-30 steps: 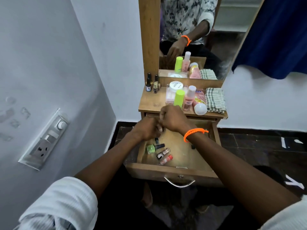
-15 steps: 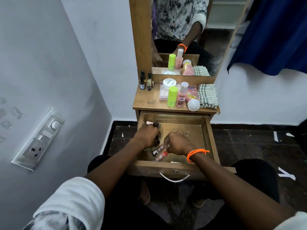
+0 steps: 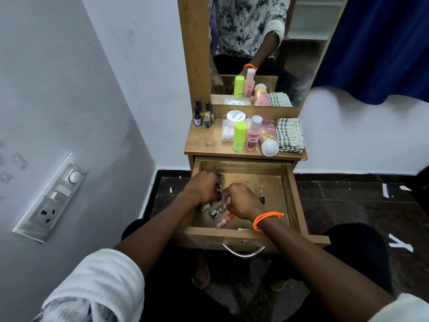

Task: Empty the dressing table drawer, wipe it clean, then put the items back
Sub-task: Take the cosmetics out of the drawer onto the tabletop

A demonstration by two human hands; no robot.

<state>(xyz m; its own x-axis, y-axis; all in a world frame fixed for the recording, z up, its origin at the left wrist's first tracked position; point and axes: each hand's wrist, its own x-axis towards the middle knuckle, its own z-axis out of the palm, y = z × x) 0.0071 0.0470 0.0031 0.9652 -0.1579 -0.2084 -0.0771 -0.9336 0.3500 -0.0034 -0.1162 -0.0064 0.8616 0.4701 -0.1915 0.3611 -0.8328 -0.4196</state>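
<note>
The wooden drawer (image 3: 243,237) of the dressing table stands pulled out. My left hand (image 3: 203,189) is inside it at the left, fingers closed around small bottles, and a silver cap (image 3: 219,176) sticks out of the fist. My right hand (image 3: 242,201), with an orange wristband, is closed on a silver-capped nail polish bottle (image 3: 217,213) that lies on the drawer floor. A red-pink bottle (image 3: 224,220) lies just in front of it. A green bottle (image 3: 205,206) shows below my left hand. A small dark item (image 3: 261,197) lies at the right.
On the table top (image 3: 209,145) stand nail polish bottles (image 3: 202,117), a white jar (image 3: 235,117), a green bottle (image 3: 239,135), a pink bottle (image 3: 253,133), a fallen white-capped bottle (image 3: 269,147) and a folded checked cloth (image 3: 290,135). A mirror rises behind. A wall with a switchboard (image 3: 53,198) is close on the left.
Both hands have come down from the table's front edge into the drawer. My right hand has moved onto the bottles on the drawer floor and closed on one.
</note>
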